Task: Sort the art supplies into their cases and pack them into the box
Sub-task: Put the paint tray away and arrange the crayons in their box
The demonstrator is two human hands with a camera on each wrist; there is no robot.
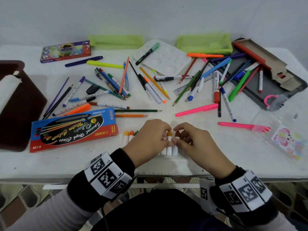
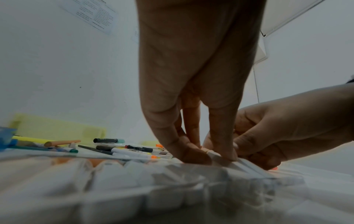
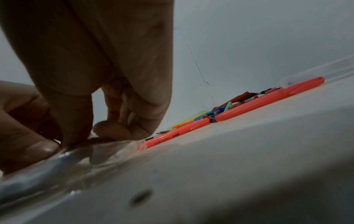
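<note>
A clear plastic tray [image 1: 176, 158] of white paint tubes lies at the table's front edge. My left hand [image 1: 164, 136] pinches an ochre-capped tube [image 1: 169, 133] standing in it; in the left wrist view its fingertips [image 2: 197, 156] clamp the white tube body [image 2: 217, 156]. My right hand [image 1: 179, 138] pinches the neighbouring brown-capped tube [image 1: 177, 135], and the right wrist view shows my thumb [image 3: 76, 133] down on the tray [image 3: 57, 166]. Three more tubes [image 1: 129, 135] show left of my hands. The blue-and-red watercolour box [image 1: 73, 130] lies to the left.
Pens, pencils and markers [image 1: 150, 87] litter the middle. Two green mesh pouches [image 1: 205, 43], a white palette [image 1: 166, 60] and a pencil box [image 1: 65, 51] sit at the back. A dark brown box [image 1: 18, 105] stands left; a grey tray [image 1: 270, 84] and pink highlighters [image 1: 196, 110] lie right.
</note>
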